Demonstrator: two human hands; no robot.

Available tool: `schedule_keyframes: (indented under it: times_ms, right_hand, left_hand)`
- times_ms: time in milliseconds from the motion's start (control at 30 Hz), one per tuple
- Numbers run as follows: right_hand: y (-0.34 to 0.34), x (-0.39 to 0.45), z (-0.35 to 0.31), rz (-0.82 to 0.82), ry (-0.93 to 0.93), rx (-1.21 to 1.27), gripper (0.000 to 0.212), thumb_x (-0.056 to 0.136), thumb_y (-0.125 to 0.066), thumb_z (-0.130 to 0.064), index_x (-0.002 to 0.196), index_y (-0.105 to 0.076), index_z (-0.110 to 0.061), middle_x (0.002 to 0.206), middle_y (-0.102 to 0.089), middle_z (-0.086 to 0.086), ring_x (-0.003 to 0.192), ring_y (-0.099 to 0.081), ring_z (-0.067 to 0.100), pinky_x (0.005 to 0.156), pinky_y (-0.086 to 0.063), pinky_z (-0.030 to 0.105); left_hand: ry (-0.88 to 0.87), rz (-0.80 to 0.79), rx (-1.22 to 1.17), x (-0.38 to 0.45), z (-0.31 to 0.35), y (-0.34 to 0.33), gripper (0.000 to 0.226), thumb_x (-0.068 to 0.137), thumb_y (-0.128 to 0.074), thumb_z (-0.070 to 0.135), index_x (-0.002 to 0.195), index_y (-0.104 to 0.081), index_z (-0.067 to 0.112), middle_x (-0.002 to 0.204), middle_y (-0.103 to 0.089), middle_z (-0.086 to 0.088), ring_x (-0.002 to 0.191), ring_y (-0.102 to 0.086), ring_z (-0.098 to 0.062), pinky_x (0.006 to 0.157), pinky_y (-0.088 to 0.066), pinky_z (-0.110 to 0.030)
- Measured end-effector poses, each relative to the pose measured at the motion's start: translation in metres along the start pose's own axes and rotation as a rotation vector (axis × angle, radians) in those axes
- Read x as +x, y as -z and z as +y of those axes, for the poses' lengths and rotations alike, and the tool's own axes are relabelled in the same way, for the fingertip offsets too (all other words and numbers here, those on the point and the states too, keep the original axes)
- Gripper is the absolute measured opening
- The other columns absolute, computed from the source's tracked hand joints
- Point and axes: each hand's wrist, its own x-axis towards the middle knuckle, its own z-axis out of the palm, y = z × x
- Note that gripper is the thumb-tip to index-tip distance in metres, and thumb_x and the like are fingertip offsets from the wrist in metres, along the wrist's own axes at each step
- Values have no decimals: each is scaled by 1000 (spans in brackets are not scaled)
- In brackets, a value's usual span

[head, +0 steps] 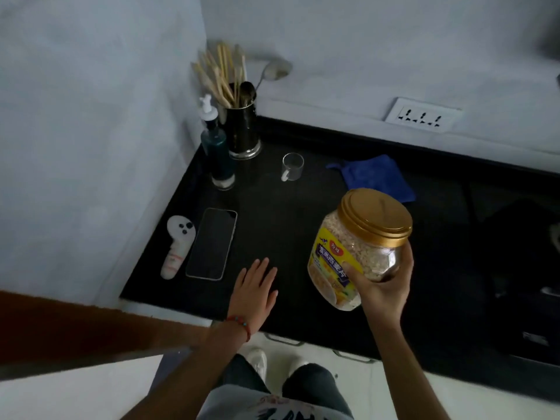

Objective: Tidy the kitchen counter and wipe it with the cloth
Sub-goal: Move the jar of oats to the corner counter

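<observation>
My right hand point(385, 286) grips a clear jar of oats point(348, 250) with a gold lid and yellow label, tilted and held above the black counter point(278, 213). My left hand point(254, 291) lies flat with fingers spread near the counter's front edge, holding nothing. A blue cloth point(375, 175) lies crumpled at the back of the counter, behind the jar. A small empty glass cup point(292, 166) stands left of the cloth. A dark phone point(212, 244) lies face up left of my left hand, beside a white ghost-shaped item point(177, 247).
In the back left corner stand a green soap pump bottle point(216, 147) and a dark holder of chopsticks and spoons point(242, 128). A wall socket point(422, 115) sits above the counter. A dark appliance point(527, 268) fills the right side. Walls close the left and back.
</observation>
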Motion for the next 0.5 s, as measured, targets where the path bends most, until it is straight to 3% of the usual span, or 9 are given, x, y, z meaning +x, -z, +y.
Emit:
schedule_keyframes:
  times_ms: [133,300,500]
  right_hand:
    - [-15,19,0,7,20,-10,107,51,-88,-26,134,-24,-47,140,-38,-5,129,-41,16,99,-45,50]
    - [-44,60,-2,-17,93,-49,110,54,-87,-24,139,-19,-34,138,-30,-9,129,-32,8,101,-36,34]
    - [-74,117,-4,-102,129,-71,113,56,-86,-20,142,-12,-23,146,-24,4,130,-24,7,104,-28,29]
  left_hand:
    - [8,-28,30,17,-2,-2,49,79,-36,41,118,-57,21,128,-60,-4,118,-58,-21,93,-48,-43]
    - [16,-5,49,34,1,-3,50,80,-34,42,121,-54,20,130,-58,-5,120,-56,-22,95,-47,-44]
    - [42,42,88,57,9,-3,51,81,-32,43,122,-54,21,131,-58,-4,120,-56,-21,96,-46,-42]
